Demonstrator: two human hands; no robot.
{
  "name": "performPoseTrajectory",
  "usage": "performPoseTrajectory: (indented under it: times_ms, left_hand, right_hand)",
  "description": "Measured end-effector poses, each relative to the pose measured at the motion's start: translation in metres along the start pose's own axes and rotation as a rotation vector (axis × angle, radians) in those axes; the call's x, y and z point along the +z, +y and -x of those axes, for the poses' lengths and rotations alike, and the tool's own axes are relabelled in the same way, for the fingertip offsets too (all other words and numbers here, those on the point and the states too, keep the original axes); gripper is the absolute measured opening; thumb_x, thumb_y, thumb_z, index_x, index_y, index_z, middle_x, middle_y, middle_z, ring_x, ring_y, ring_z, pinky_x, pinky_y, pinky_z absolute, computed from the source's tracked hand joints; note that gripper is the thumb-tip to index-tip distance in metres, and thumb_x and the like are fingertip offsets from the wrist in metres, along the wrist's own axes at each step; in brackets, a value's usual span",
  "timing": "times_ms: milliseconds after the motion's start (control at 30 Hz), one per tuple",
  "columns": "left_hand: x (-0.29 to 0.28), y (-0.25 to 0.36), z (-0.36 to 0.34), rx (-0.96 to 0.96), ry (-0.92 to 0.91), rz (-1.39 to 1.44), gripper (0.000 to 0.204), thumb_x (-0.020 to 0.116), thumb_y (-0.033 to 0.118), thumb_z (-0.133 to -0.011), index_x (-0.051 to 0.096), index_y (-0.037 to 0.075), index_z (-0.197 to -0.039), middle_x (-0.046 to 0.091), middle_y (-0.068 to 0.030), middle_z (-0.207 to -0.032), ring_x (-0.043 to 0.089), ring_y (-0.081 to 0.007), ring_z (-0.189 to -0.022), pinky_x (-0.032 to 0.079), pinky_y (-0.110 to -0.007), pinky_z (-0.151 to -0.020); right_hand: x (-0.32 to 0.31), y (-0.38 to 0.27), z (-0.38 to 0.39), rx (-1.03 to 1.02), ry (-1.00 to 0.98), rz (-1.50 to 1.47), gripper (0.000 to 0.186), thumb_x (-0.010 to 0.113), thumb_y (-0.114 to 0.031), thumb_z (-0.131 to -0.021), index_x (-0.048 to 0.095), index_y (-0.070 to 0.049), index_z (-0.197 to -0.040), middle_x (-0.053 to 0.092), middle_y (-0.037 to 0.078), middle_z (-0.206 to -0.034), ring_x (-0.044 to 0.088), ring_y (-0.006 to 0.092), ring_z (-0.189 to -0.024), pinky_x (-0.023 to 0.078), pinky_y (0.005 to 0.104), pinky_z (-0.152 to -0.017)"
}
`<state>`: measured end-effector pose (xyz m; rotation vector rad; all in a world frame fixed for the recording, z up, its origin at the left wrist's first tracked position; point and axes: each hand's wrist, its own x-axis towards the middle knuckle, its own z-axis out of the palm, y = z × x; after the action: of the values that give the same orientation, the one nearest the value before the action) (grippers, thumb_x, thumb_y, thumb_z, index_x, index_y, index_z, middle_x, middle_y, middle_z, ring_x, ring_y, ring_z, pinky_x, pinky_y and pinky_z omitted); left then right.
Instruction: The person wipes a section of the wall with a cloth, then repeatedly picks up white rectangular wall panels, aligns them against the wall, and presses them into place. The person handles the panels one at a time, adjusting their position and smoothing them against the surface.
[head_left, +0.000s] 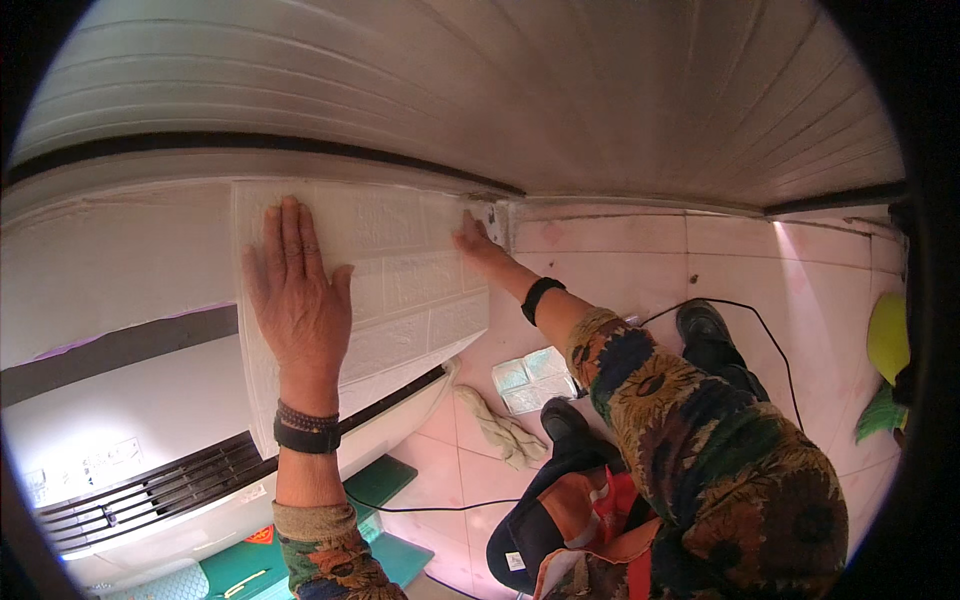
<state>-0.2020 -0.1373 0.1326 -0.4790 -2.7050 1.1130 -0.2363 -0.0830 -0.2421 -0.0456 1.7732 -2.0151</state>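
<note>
A white foam wall panel with an embossed brick pattern [400,285] lies flat against the wall, just under a dark trim strip [300,145]. My left hand [300,300] is spread flat on the panel near its left edge, fingers pointing up toward the strip. At the panel's upper right corner, my right hand [478,243] touches the surface with its fingertips; some of its fingers are curled and partly hidden. Beside that corner is a rough, dirty patch of wall [497,215]. The panel's lower part hangs in front of a white appliance with black louvres [200,485].
A beige cloth [500,428] and a small pale panelled piece [535,380] lie on the pink tiled floor [620,270]. A black cable [765,325] curves past my shoes. Green boards [385,480] sit under the appliance. A yellow-green object [887,340] is at far right.
</note>
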Motion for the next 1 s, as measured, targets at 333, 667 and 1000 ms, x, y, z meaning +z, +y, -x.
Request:
performPoseTrajectory:
  times_ms: [333, 667, 1000]
  left_hand:
    - [-0.002, 0.002, -0.003, 0.000, 0.008, 0.039, 0.080, 0.061, 0.037, -0.093, 0.024, 0.011, -0.159, 0.021, -0.0047, -0.166, 0.014, -0.0202, -0.154, 0.003, -0.046, -0.125]
    - [-0.003, 0.005, -0.009, -0.008, -0.027, 0.037, 0.081, 0.062, 0.034, -0.091, 0.024, 0.010, -0.159, 0.020, -0.0021, -0.167, 0.014, -0.0176, -0.154, 0.000, -0.047, -0.124]
    - [0.001, 0.006, -0.010, 0.006, 0.008, 0.052, 0.076, 0.064, 0.026, -0.092, 0.030, 0.011, -0.157, 0.026, -0.0016, -0.165, 0.019, -0.0164, -0.153, -0.001, -0.052, -0.124]
  right_hand:
    - [0.000, 0.029, 0.019, 0.355, 0.309, 0.192, 0.077, 0.043, -0.056, -0.098, 0.041, 0.005, -0.144, 0.059, 0.032, -0.130, 0.060, 0.0422, -0.119, 0.046, 0.0450, -0.102]
    - [0.011, 0.034, 0.031, 0.624, 0.184, -0.265, 0.053, 0.059, -0.050, -0.097, 0.057, -0.003, -0.123, 0.064, 0.012, -0.112, 0.061, 0.0333, -0.104, 0.053, 0.0527, -0.082]
    - [0.017, 0.094, -0.002, 0.578, 0.246, -0.255, 0.042, 0.074, -0.026, -0.086, 0.060, 0.001, -0.115, 0.060, 0.014, -0.121, 0.058, 0.0269, -0.111, 0.049, 0.0379, -0.087]
